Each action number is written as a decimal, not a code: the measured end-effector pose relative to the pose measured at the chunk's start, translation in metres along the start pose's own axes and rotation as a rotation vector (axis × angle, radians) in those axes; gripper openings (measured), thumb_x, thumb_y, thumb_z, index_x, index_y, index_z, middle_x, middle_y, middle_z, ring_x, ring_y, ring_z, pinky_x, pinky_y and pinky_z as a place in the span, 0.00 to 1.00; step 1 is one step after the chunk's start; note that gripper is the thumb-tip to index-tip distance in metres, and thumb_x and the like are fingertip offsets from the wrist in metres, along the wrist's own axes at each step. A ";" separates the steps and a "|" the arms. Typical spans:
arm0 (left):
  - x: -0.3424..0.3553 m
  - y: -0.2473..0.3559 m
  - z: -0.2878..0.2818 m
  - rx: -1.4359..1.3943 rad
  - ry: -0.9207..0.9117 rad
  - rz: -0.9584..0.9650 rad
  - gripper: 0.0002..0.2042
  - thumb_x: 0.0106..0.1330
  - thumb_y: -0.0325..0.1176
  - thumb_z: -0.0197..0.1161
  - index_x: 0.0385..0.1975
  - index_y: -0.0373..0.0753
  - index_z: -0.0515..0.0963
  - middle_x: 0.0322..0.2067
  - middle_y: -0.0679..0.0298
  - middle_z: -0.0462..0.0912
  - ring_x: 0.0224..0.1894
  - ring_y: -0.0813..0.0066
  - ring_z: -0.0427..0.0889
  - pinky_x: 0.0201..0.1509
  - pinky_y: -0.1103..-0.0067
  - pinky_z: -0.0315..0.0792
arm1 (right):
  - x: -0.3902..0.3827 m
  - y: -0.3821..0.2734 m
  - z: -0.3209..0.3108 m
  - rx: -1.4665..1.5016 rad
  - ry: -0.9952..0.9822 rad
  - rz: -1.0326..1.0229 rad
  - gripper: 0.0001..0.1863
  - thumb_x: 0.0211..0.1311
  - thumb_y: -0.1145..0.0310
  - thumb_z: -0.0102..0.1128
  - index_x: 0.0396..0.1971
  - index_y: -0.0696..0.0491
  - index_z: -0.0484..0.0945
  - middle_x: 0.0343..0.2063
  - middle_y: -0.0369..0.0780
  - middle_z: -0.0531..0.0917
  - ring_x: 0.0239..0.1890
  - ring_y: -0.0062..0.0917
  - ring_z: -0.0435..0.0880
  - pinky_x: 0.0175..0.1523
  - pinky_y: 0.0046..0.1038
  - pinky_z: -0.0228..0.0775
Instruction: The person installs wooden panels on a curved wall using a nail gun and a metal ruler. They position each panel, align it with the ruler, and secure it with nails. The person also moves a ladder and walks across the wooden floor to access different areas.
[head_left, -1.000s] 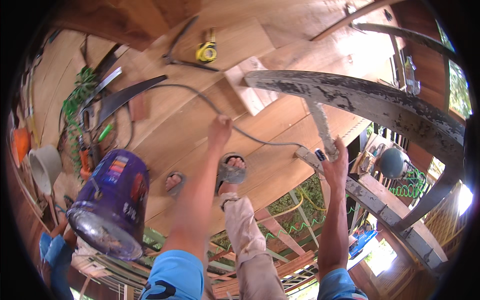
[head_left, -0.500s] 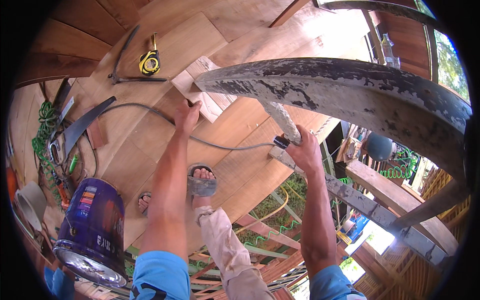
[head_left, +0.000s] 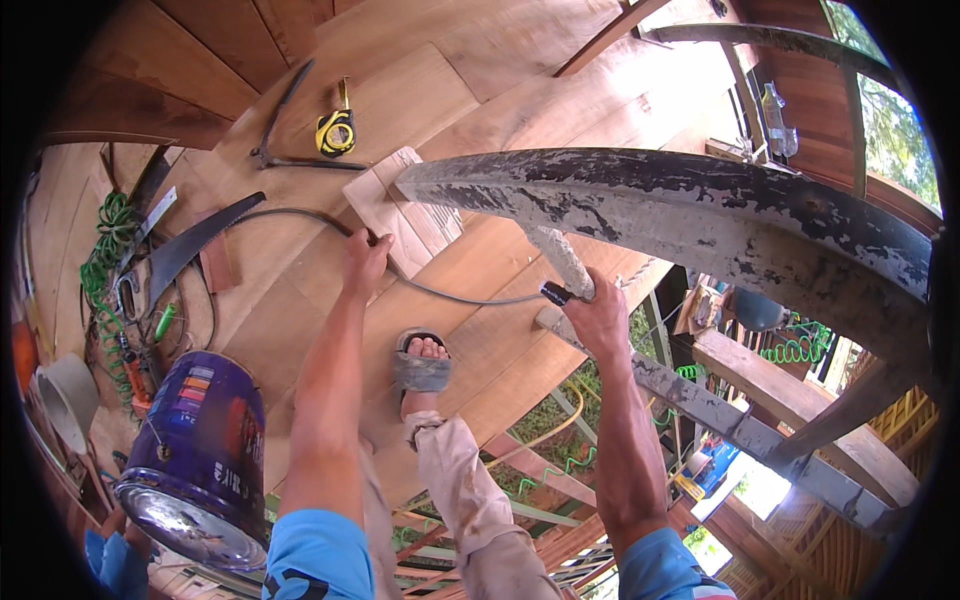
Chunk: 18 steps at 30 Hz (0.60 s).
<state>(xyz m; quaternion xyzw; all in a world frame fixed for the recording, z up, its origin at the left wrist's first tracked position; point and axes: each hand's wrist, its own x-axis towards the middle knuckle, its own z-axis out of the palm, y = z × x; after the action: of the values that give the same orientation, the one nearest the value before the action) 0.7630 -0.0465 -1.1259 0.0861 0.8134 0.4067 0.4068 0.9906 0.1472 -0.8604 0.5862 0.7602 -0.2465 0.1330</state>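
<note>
My left hand [head_left: 367,258] is closed at the near-left edge of a short pale wooden board [head_left: 422,235]. Something dark shows between its thumb and finger, too small to name. Over this board lies the end of a scuffed grey-black ladder rail [head_left: 640,195]; whether they touch I cannot tell. Farther right, my right hand [head_left: 597,315] is wrapped round a grey ladder rung [head_left: 562,262]. A black piece with white marks [head_left: 555,293] sticks out beside its fingers. A dark cable [head_left: 470,299] runs past my left hand toward that piece.
A yellow-black tape measure [head_left: 336,132] and a bent dark bar [head_left: 310,163] lie on the wooden floor. At left are a handsaw [head_left: 185,255], green cord [head_left: 115,225] and a purple bucket [head_left: 205,425]. Another person's blue sleeve [head_left: 115,560] shows lower left. Open framing lies below right.
The whole view has shifted. Against the tape measure, the short board and my left hand have come a little nearer to me. My right hand stays on the rung.
</note>
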 end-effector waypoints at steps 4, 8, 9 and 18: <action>-0.008 -0.008 -0.011 0.055 0.024 -0.001 0.17 0.62 0.41 0.70 0.30 0.29 0.78 0.28 0.47 0.83 0.32 0.51 0.82 0.38 0.62 0.72 | -0.015 -0.016 0.008 0.017 -0.052 0.044 0.24 0.50 0.67 0.64 0.50 0.56 0.82 0.33 0.51 0.87 0.38 0.42 0.87 0.46 0.39 0.76; -0.008 -0.015 -0.019 -0.076 0.029 0.009 0.17 0.62 0.41 0.69 0.31 0.30 0.78 0.27 0.48 0.83 0.31 0.52 0.82 0.38 0.63 0.73 | -0.026 -0.025 0.015 0.017 -0.059 0.041 0.27 0.48 0.67 0.62 0.53 0.55 0.81 0.38 0.52 0.87 0.44 0.44 0.86 0.51 0.39 0.76; -0.007 -0.016 -0.023 -0.051 0.030 0.019 0.17 0.62 0.41 0.69 0.31 0.31 0.78 0.27 0.49 0.83 0.31 0.52 0.83 0.37 0.63 0.73 | -0.028 -0.026 0.016 0.030 -0.068 0.043 0.27 0.48 0.67 0.62 0.53 0.55 0.81 0.39 0.52 0.87 0.45 0.45 0.86 0.51 0.39 0.76; -0.022 -0.034 -0.065 0.002 -0.057 -0.100 0.18 0.61 0.44 0.69 0.34 0.32 0.80 0.30 0.49 0.85 0.34 0.51 0.84 0.38 0.62 0.74 | -0.065 -0.034 0.045 0.001 0.025 -0.134 0.26 0.48 0.69 0.63 0.50 0.60 0.81 0.31 0.50 0.87 0.35 0.39 0.87 0.45 0.36 0.76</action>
<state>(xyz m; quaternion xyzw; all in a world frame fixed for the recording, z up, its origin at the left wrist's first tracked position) 0.7364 -0.1176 -1.1164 0.0574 0.8052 0.3825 0.4495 0.9720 0.0634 -0.8587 0.5369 0.7993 -0.2478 0.1066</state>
